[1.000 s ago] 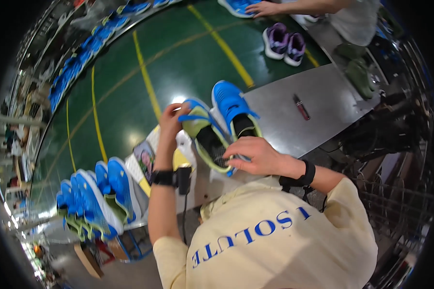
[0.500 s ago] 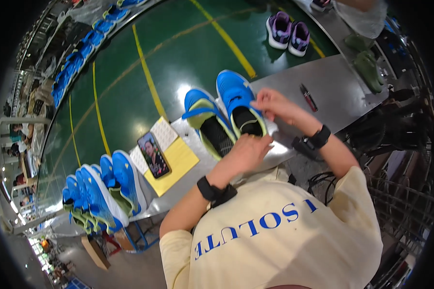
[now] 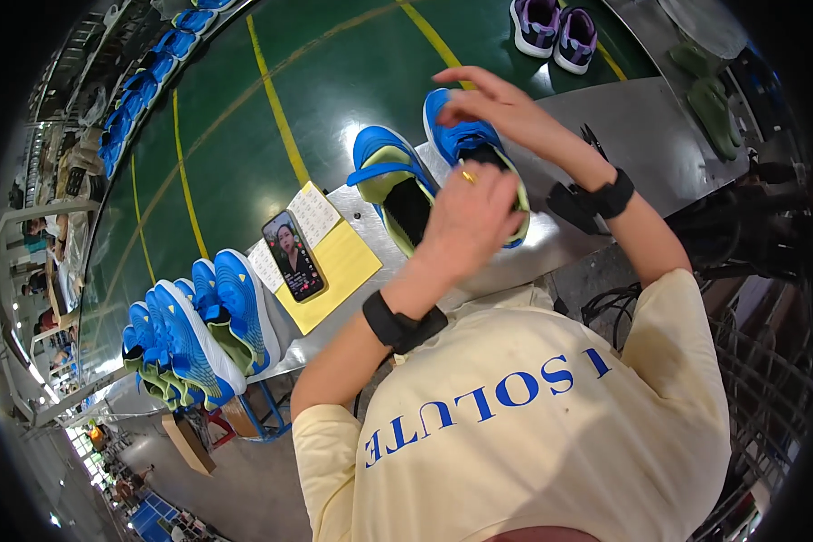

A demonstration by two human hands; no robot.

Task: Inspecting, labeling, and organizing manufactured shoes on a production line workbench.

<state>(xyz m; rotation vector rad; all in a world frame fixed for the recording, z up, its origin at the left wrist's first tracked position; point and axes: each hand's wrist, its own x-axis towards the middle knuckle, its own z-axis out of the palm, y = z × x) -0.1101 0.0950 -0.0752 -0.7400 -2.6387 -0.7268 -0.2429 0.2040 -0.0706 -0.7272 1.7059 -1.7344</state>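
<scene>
I have the blue shoe (image 3: 468, 141) right of the phone (image 3: 292, 256), beyond its mate (image 3: 390, 172); both toes point away from the wearer, long axes slanting slightly left toward the toe. The right hand (image 3: 492, 101), fingers spread, is over the toe. The left hand (image 3: 474, 217) covers the opening; I can't tell its grip.

A shoe-factory workshop, I'd say: blue sneakers (image 3: 188, 339) packed together between eight and nine o'clock, another blue row (image 3: 139, 88) at ten, a green, yellow-striped counter (image 3: 334, 90) towards eleven
</scene>
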